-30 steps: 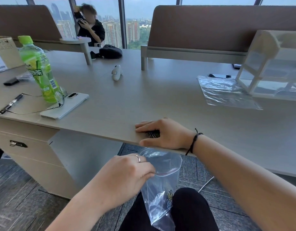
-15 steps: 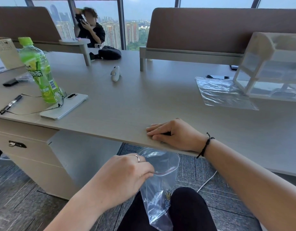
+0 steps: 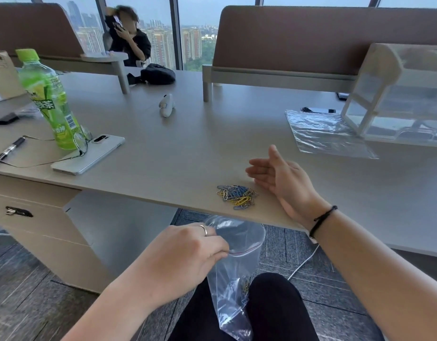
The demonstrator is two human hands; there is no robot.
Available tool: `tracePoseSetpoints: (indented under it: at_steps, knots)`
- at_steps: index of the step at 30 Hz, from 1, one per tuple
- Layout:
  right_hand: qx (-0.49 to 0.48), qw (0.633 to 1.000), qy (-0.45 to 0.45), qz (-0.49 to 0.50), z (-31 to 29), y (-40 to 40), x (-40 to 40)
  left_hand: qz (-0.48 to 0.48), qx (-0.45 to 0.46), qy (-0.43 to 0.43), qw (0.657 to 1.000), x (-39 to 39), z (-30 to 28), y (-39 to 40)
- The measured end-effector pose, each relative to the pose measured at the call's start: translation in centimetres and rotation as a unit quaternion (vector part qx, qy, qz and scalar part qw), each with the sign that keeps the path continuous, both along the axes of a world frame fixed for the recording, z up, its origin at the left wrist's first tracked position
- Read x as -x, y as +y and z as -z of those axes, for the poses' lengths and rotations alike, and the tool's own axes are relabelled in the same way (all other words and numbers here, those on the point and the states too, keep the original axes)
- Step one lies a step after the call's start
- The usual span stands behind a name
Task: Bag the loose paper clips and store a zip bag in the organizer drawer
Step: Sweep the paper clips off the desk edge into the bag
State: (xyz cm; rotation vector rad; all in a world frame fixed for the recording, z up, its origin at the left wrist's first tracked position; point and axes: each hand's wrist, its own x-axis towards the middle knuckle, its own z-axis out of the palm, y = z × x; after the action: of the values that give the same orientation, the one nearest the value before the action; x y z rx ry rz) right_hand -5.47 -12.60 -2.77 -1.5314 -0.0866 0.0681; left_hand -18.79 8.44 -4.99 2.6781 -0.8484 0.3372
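Note:
A small pile of blue and yellow paper clips (image 3: pixel 238 196) lies on the desk (image 3: pixel 188 148) close to its front edge. My right hand (image 3: pixel 277 179) hovers just right of the pile, fingers straight, holding nothing. Below the desk edge my left hand (image 3: pixel 185 257) pinches the rim of a clear zip bag (image 3: pixel 233 274) that hangs open with a few clips at its bottom. A second, flat zip bag (image 3: pixel 323 134) lies on the desk at the right, beside the clear plastic organizer (image 3: pixel 397 94) with drawers.
A green bottle (image 3: pixel 49 99), glasses, a white phone (image 3: pixel 89 153) and a pen (image 3: pixel 8 151) sit at the left. A white gadget (image 3: pixel 167 105) and black pouch (image 3: pixel 157 74) lie further back. A person sits beyond the desk. My knee (image 3: pixel 274 303) is under the bag.
My right hand, which covered the clips at the desk edge, has lifted and drawn back to the right, uncovering the pile. My left hand still holds the bag in place.

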Motion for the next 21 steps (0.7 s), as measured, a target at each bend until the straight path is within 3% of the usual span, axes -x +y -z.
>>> tracePoseSetpoints:
  at_steps: [8, 13, 17, 21]
  knots:
    - [-0.024, 0.996, 0.025, -0.079, -0.6, -0.4, 3.0, 0.004, 0.007, -0.003, 1.000, -0.1, 0.1, -0.4]
    - [0.039, 0.998, -0.035, -0.021, -0.4, -0.2, 2.3, 0.003, 0.007, -0.004, 1.000, -0.1, 0.1, -0.2]
    - [0.103, 0.991, -0.048, -0.069, -0.7, 1.1, 2.1, -0.001, 0.007, -0.013, 1.000, -0.3, 0.1, -0.2]
    - [0.091, 0.991, -0.060, -0.077, -0.3, 2.1, 2.7, -0.001, 0.015, -0.013, 1.000, -0.3, 0.1, -0.1]
